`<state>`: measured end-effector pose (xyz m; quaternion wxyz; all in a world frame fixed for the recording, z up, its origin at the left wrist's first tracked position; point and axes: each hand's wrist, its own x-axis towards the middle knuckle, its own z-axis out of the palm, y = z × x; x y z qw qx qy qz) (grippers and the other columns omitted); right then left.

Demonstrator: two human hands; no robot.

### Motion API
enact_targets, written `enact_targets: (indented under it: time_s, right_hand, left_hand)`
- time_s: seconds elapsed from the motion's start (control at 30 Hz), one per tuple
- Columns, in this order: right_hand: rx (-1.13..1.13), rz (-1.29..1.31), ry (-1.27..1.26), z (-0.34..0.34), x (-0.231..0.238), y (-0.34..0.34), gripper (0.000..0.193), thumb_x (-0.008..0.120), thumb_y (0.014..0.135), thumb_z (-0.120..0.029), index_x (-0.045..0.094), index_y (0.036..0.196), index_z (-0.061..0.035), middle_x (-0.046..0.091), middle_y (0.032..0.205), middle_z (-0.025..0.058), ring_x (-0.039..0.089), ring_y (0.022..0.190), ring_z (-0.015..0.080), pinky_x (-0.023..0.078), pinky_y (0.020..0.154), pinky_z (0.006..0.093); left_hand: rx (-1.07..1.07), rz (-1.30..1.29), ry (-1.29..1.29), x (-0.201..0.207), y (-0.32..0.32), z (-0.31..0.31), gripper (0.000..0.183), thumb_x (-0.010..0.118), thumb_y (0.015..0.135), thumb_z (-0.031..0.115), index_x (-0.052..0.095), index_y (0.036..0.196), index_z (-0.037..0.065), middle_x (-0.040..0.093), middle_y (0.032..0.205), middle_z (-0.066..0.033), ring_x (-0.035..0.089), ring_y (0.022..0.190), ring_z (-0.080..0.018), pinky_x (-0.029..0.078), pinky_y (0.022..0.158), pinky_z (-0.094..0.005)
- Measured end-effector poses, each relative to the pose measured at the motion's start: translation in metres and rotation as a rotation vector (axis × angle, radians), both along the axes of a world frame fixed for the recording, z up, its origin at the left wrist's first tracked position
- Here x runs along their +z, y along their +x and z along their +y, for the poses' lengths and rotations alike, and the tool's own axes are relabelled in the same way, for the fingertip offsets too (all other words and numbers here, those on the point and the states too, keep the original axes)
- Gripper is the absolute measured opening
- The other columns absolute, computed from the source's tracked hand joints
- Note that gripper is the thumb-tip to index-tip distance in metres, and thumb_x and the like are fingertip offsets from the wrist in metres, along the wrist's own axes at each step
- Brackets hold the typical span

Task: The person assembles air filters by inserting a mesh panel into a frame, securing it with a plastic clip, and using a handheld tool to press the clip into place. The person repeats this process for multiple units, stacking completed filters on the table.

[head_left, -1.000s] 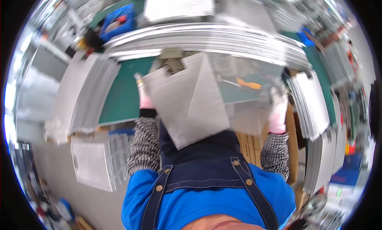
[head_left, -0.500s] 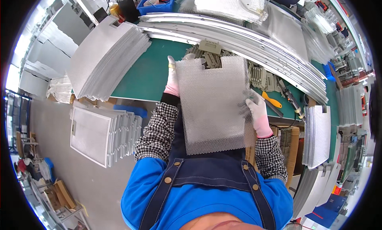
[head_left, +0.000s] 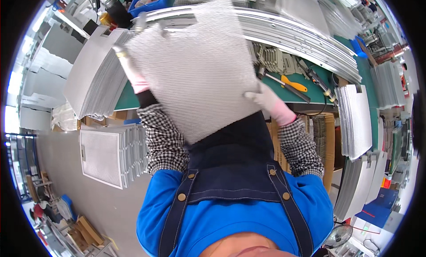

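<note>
Both my hands wear white gloves with pink cuffs and hold one silver metal mesh sheet (head_left: 195, 75) with a notch in its top edge. It is raised over the bench's near side and tilted. My left hand (head_left: 128, 68) grips the left edge, thumb showing and most fingers hidden behind the mesh. My right hand (head_left: 266, 99) is closed on the lower right edge, thumb on the front face. Close to the left hand stands a tall stack of similar mesh sheets (head_left: 95, 72). Beyond the right hand lie a hammer (head_left: 288, 88) and a yellow-handled tool (head_left: 293, 83).
Long metal strips (head_left: 301, 41) lie along the back of the green bench (head_left: 317, 86). Small grey clips (head_left: 270, 57) are heaped in front of them. A corded tool (head_left: 317, 79) rests at right, beside another mesh stack (head_left: 353, 119). Framed panels (head_left: 102, 157) stand at lower left.
The mesh sheet has moved up and to the left and turned from nearly upright to tilted, with both hands still on it. The hammer now shows more fully. My view has shifted slightly.
</note>
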<state>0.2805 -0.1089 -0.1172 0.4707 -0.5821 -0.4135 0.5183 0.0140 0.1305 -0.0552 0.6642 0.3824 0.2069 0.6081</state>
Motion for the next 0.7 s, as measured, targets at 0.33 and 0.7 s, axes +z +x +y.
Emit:
enact_targets:
  time_s: [0.33,0.7]
  right_hand:
    - [-0.154,0.034,-0.069,-0.068,-0.053,-0.001,0.040,0.073,0.093,-0.014,0.062,0.126,0.0053,0.071,0.115,0.0075,0.067,0.103,0.0152,0.053,0.094,0.0311]
    - [0.128,-0.171,-0.398,-0.123,-0.046,0.054,0.033,0.067,0.090,-0.011,0.066,0.119,0.0054,0.073,0.098,0.0133,0.070,0.079,0.0176,0.057,0.072,0.0304]
  left_hand:
    - [-0.279,0.270,0.248,-0.036,0.010,-0.042,0.064,0.059,0.101,0.049,0.054,0.141,-0.001,0.062,0.133,-0.0095,0.055,0.123,-0.0168,0.041,0.107,-0.0314]
    - [-0.863,0.047,-0.005,-0.053,0.024,-0.118,0.126,0.081,0.070,0.068,0.025,0.157,-0.005,0.059,0.129,-0.0233,0.060,0.113,-0.0283,0.047,0.104,-0.0416]
